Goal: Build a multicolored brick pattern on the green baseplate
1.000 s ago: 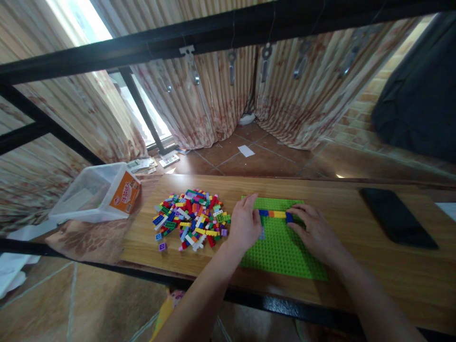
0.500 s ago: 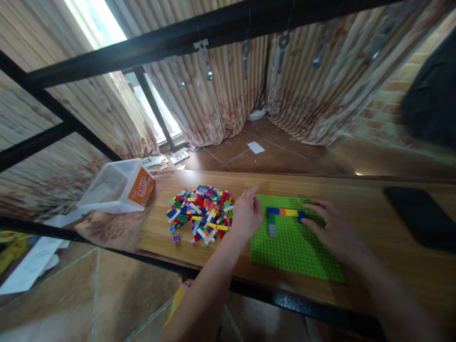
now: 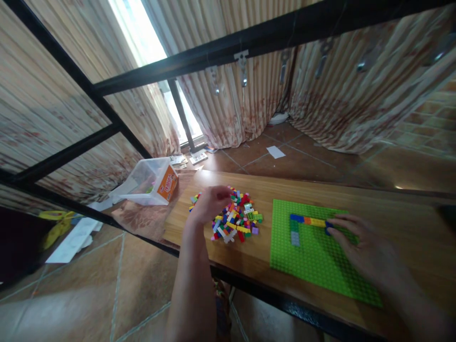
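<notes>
My left hand [image 3: 211, 205] is over the left part of a heap of mixed toy building bricks [image 3: 235, 216]. Its fingers are loosely bent and I see no brick between them; the hand covers some of the heap. On the right lies a green studded baseplate [image 3: 309, 266]. A row of bricks is set on it: a blue brick [image 3: 297, 218], an orange one, a yellow brick [image 3: 318, 222] and a dark blue brick [image 3: 328, 228] at the right end. Green and grey bricks [image 3: 295, 238] run down from the row's left end. My right hand [image 3: 359, 242] has thumb and fingertips at the dark blue brick.
The wooden table [image 3: 260, 254] carries the heap and baseplate. A clear plastic box [image 3: 147, 183] with an orange label lies at the table's left end. A dark object [image 3: 448, 216] is at the right edge. Black metal bars [image 3: 213, 59] cross in front of curtains.
My left hand has moved left from the baseplate's edge to over the brick heap. My right hand stays at the row's right end, its fingers closer to the dark blue brick. The view has turned left.
</notes>
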Demonstrator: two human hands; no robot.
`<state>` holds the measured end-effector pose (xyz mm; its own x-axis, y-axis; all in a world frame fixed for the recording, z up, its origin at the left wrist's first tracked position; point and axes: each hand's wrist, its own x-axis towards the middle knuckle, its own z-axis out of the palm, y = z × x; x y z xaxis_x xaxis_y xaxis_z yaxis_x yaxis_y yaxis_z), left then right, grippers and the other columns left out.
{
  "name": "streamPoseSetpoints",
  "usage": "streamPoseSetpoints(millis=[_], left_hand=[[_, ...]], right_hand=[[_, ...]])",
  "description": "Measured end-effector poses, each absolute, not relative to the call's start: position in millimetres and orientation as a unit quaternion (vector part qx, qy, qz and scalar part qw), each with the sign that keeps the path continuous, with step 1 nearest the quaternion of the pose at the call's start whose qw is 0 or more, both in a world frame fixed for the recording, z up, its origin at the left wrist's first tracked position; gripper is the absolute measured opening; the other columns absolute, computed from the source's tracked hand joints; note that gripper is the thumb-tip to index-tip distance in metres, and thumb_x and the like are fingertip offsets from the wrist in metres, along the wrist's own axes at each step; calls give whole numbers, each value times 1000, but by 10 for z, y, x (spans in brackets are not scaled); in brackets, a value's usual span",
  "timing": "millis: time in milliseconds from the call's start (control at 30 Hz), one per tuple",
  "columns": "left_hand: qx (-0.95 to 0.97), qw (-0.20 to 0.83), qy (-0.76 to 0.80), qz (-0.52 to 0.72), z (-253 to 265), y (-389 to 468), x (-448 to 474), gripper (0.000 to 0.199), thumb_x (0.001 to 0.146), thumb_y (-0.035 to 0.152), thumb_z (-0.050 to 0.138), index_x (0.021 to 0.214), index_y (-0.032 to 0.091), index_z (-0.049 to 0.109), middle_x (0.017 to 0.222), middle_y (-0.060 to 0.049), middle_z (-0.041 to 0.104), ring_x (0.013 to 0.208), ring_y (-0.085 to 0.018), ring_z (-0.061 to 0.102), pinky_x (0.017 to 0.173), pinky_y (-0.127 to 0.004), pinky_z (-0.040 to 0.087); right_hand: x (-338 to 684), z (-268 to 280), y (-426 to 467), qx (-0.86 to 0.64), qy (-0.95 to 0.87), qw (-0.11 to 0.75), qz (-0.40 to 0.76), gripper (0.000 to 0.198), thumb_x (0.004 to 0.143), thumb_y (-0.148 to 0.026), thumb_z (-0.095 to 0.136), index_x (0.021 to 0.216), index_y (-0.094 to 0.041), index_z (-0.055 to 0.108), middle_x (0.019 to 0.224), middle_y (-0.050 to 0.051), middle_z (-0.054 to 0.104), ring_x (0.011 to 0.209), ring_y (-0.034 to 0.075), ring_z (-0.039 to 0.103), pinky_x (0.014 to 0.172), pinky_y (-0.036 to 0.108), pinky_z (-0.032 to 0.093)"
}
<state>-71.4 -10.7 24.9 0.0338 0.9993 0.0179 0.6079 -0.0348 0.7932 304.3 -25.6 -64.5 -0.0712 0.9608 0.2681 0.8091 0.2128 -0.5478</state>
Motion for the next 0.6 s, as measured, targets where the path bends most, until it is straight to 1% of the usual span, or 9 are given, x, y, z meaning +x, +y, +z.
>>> streamPoseSetpoints(millis=[100, 167, 233, 300, 367, 433, 500, 533, 600], left_hand=[[582, 212, 706, 343, 216, -95, -896, 27, 76, 12, 56, 96, 14, 74, 80, -3, 71, 72, -13, 62, 66, -21, 49], [555, 172, 745, 329, 179, -86, -974, 34, 75, 8, 54, 101, 15, 75, 85, -4, 73, 76, -14, 64, 70, -22, 50], [548, 150, 763, 308, 139, -79, -1013, 42, 73, 5, 53, 108, 17, 73, 96, -5, 73, 84, -16, 65, 77, -25, 52], [564, 131, 762, 291, 98, -63, -1012, 48, 73, 4, 52, 115, 18, 71, 110, -7, 72, 96, -18, 65, 88, -29, 52], [594, 114, 747, 277, 54, -32, -982, 52, 73, 2, 52, 120, 18, 69, 121, -8, 68, 110, -21, 61, 100, -35, 48], [620, 103, 730, 269, 8, 15, -938, 55, 73, 1, 52, 124, 18, 67, 128, -8, 66, 120, -23, 56, 108, -39, 43], [635, 105, 718, 265, -31, 68, -900, 58, 73, 0, 51, 127, 17, 64, 132, -9, 64, 125, -24, 53, 112, -40, 40], [638, 111, 714, 266, -44, 92, -890, 59, 73, 0, 51, 129, 15, 63, 133, -9, 63, 126, -24, 53, 113, -40, 39], [631, 130, 714, 275, -52, 122, -895, 59, 74, 0, 50, 131, 13, 60, 133, -11, 63, 126, -24, 54, 112, -38, 40]], right_hand=[[3047, -664, -250, -618, -715, 304, 118, 31, 88, -51, 48, 94, -29, 69, 115, 8, 68, 109, 30, 64, 93, 47, 51], [3049, -689, -234, -621, -711, 308, 119, 30, 87, -52, 48, 94, -31, 69, 115, 7, 69, 108, 31, 65, 87, 47, 53], [3040, -708, -216, -624, -706, 309, 131, 30, 87, -53, 48, 93, -33, 69, 116, 6, 69, 105, 31, 66, 81, 46, 54], [3015, -713, -205, -622, -705, 310, 140, 30, 86, -53, 48, 91, -32, 68, 114, 7, 70, 102, 31, 67, 78, 47, 55], [2980, -704, -204, -617, -707, 314, 143, 30, 85, -53, 48, 91, -31, 68, 112, 8, 70, 101, 31, 68, 76, 46, 55], [2947, -692, -209, -612, -709, 320, 143, 30, 85, -53, 48, 92, -32, 68, 112, 8, 71, 101, 32, 68, 71, 46, 56], [2927, -685, -211, -607, -710, 326, 145, 28, 85, -52, 48, 92, -33, 67, 112, 8, 71, 100, 32, 68, 67, 45, 56], [2922, -686, -209, -605, -711, 327, 145, 27, 85, -52, 48, 92, -33, 67, 111, 8, 71, 99, 32, 69, 67, 45, 56], [2923, -695, -199, -605, -713, 326, 142, 26, 85, -51, 49, 90, -34, 67, 109, 8, 71, 97, 32, 69, 73, 47, 56]])
